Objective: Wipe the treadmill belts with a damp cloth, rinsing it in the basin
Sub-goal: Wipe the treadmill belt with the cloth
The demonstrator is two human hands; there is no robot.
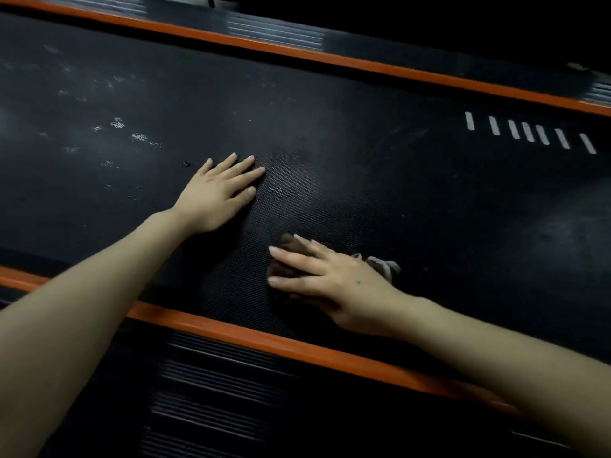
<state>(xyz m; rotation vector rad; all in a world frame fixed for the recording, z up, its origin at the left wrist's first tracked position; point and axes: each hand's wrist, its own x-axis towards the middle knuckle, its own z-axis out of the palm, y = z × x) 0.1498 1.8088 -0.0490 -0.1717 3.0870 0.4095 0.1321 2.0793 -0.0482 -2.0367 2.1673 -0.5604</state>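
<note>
The left hand (218,196) lies flat, fingers straight, on the treadmill belt (413,200), well beyond the near orange rail (251,337). The right hand (330,276), fingers spread and straight, presses the cloth (385,266) onto the belt just beyond that rail. Bare belt runs past both hands, away from that rail, to the far orange rail (330,59).

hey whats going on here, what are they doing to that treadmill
A person is wiping a treadmill belt. The right hand presses a cloth flat onto the belt with straight fingers, near the nearer orange side rail. The left hand lies flat on the belt beside it, fingers spread, holding nothing. Pale smudges show on the belt left of the hands, so that stretch looks not yet wiped. No basin is in view.
</note>
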